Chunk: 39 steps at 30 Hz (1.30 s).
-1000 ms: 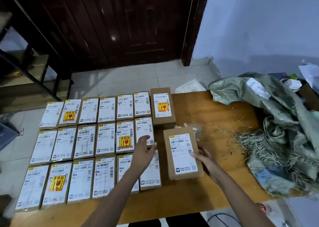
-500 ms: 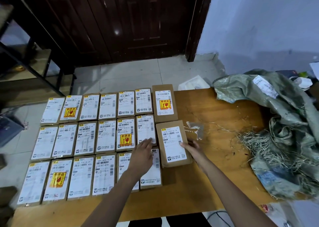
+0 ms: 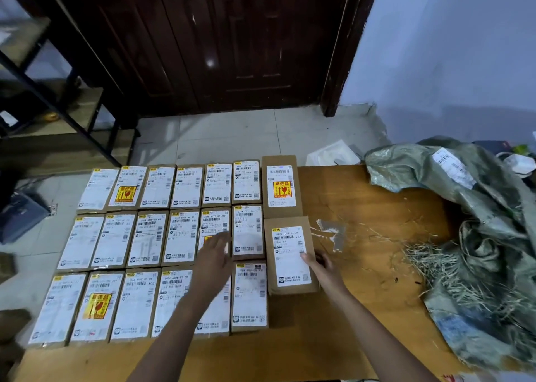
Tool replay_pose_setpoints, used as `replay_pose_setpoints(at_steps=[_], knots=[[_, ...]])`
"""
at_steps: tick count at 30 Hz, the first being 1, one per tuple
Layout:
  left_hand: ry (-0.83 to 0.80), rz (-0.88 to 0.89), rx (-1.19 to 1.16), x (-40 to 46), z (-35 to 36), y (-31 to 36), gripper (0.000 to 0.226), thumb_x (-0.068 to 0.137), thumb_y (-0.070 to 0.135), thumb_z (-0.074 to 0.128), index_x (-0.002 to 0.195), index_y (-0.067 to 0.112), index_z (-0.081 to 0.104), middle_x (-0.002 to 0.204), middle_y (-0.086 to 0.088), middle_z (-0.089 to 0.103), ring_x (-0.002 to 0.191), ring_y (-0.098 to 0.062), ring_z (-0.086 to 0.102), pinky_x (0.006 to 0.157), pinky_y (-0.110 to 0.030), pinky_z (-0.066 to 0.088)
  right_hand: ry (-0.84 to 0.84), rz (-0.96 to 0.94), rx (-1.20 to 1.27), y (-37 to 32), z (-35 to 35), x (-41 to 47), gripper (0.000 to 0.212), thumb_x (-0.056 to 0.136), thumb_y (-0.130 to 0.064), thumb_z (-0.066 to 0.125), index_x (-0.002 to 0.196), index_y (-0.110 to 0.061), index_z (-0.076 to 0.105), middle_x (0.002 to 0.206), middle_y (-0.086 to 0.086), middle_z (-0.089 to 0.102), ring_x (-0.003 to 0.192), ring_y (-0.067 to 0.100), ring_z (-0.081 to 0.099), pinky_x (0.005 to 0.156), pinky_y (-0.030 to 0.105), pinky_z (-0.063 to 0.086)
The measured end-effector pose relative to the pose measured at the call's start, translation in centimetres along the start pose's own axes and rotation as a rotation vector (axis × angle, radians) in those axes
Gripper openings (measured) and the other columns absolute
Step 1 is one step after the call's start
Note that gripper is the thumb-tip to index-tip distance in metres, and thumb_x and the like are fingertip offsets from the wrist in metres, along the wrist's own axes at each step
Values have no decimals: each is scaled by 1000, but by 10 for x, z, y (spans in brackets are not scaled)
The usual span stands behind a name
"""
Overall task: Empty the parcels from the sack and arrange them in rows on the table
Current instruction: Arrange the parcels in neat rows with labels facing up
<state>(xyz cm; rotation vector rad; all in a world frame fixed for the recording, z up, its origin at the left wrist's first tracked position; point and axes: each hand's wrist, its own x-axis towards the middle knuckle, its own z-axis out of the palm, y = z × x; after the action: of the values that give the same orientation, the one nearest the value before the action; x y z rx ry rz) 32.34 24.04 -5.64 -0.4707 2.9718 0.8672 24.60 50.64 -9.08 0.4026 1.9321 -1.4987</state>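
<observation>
1. Three rows of labelled cardboard parcels [image 3: 150, 245] lie on the left part of the wooden table [image 3: 362, 204], label side up and edge to edge, six to a row.
2. A seventh column is being built to the right of them: a taller parcel with a yellow fragile sticker [image 3: 281, 185] closes the far row, and just near of it lies the newest parcel [image 3: 290, 255], touching or all but touching it and set slightly askew.
3. The right hand [image 3: 322, 265] rests against the near right edge of that newest parcel, fingers fairly straight and pressing rather than wrapped round it; it seems to be nudging the box into line.
4. The left hand [image 3: 214, 254] hovers flat and blurred over the middle row, fingers extended and holding nothing.
5. The green woven sack [image 3: 470, 207] lies crumpled at the right end of the table, with loose straw [image 3: 429, 262] spilled beside it; whether it still hides any parcels cannot be told.
6. Judged from this, the task is nearly complete: the near row lacks its seventh parcel, and the newest box wants squaring.
</observation>
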Motion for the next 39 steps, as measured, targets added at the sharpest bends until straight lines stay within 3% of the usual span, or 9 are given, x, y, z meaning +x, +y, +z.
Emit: replay_pose_setpoints(at_steps=[4,7,11,15,21,26,31,35,39], knots=[[131,-225,-100,-3,-45,-45,35,87,-2,56,121,4,56,130,-13,56,120,-32,52,96,-41,44,40,3,-40,-6,-1,9,60,80,-47,72,131,-22,51,99,-10,70,90,12,68,73,30,53],[187,-329,-112,-3,-73,-89,34,87,-2,57,121,2,57,127,-19,57,114,-38,54,94,-44,43,88,13,-65,-13,6,14,62,81,-46,72,133,-22,48,96,-8,71,86,15,70,78,38,58],[195,-456,-90,-6,-99,-147,35,87,5,58,121,3,56,127,-22,56,103,-41,58,89,-48,46,176,-29,-200,-22,17,5,55,83,-48,69,128,-24,49,106,-4,69,84,12,66,61,25,49],[224,-560,-17,-5,-129,-203,41,83,4,62,122,-3,53,124,-30,52,107,-48,52,91,-53,43,315,-105,-375,-32,37,1,42,84,-51,67,114,-25,54,102,-2,68,80,14,64,67,31,51],[150,-744,13,-5,-155,-256,50,83,10,59,129,-7,45,131,-32,43,118,-51,41,98,-57,37,521,-104,-631,-37,57,5,66,80,-63,61,122,-13,49,112,12,62,98,33,64,75,37,51],[81,-729,40,0,-151,-271,51,83,12,59,127,-8,45,127,-34,46,115,-52,43,97,-57,38,578,-82,-773,-48,66,1,77,84,-58,60,136,-5,38,131,20,50,115,40,55,84,43,50],[165,-766,93,4,-152,-270,55,82,11,63,129,-10,43,130,-34,43,118,-52,41,97,-59,37,566,-85,-753,-50,69,3,77,83,-59,60,137,-10,37,130,17,51,111,38,57,82,44,52],[109,-866,69,7,-150,-271,60,83,14,62,134,-7,38,135,-33,38,123,-53,36,100,-60,34,555,-91,-723,-50,65,3,80,81,-63,60,138,-12,36,128,16,53,110,37,59,81,44,54],[38,-852,70,2,-150,-273,54,83,15,60,132,-1,44,130,-31,42,117,-52,41,99,-57,36,546,-56,-732,-48,70,1,77,83,-65,54,137,-14,34,125,12,57,104,35,62,76,41,53]])
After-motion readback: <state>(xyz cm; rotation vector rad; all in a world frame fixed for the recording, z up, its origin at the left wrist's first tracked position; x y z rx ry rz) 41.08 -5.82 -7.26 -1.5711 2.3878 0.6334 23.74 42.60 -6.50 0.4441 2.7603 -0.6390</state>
